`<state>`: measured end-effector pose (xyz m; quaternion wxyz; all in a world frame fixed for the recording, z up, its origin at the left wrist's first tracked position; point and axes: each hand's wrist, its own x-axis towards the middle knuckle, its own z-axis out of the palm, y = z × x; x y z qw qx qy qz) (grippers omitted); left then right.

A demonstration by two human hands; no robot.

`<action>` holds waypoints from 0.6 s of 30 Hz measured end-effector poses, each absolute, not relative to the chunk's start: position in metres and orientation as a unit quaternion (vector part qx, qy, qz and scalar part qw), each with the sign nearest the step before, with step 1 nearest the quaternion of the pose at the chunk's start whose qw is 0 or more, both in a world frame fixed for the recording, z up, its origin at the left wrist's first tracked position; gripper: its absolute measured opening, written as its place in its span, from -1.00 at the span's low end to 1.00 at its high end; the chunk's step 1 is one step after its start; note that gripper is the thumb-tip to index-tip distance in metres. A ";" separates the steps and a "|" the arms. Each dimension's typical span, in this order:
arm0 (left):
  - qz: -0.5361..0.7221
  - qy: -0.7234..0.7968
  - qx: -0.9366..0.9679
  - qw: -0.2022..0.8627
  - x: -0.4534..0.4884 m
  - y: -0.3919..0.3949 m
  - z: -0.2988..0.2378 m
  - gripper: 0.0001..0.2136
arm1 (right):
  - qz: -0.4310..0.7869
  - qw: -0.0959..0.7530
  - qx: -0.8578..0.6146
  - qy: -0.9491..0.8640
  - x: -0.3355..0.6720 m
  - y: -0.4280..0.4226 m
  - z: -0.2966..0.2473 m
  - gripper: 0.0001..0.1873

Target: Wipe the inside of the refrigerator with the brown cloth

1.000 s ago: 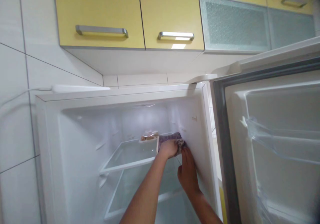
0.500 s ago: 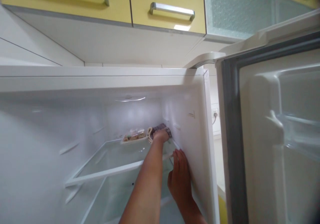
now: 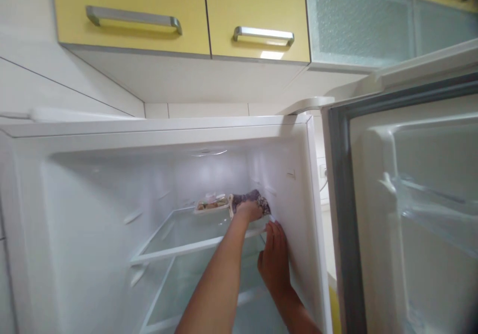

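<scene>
Inside an open fridge, my left hand (image 3: 249, 210) reaches to the back right of the top shelf. Its fingers are closed on a dark patterned cloth (image 3: 251, 195) with a pale edge, bunched against the right wall; the fingertips are partly hidden. My right hand (image 3: 275, 252) is at the front right corner of the glass shelf (image 3: 194, 248), its fingers bent over the white front edge with the thumb lower down. Left of the cloth, at the back of the shelf, lies a clear food tray (image 3: 212, 205) with brownish pieces in it.
The fridge door (image 3: 403, 214) stands open on the right. A lower glass shelf (image 3: 182, 284) shows beneath the top one. Yellow wall cabinets (image 3: 257, 5) with metal handles hang above the fridge. A wall socket (image 3: 322, 170) shows through the hinge gap.
The view has shifted, so the fridge and cabinets appear lower and further right. My left hand stays on the cloth, and more of the cloth shows. My right hand stays at the shelf edge.
</scene>
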<state>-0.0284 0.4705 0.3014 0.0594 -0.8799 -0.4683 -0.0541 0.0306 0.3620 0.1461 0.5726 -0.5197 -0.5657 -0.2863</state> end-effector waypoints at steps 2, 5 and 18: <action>-0.069 -0.497 -0.863 0.064 -0.033 0.444 0.302 -0.60 | -0.287 0.574 -0.512 -0.571 0.033 0.361 0.145 -0.12; -0.099 -0.499 -0.858 0.078 -0.045 0.402 0.301 -0.62 | -0.294 0.573 -0.492 -0.585 0.038 0.359 0.143 -0.12; -0.192 -0.569 -0.789 0.129 -0.198 0.310 0.300 -0.68 | -0.288 0.564 -0.490 -0.598 0.043 0.354 0.142 -0.09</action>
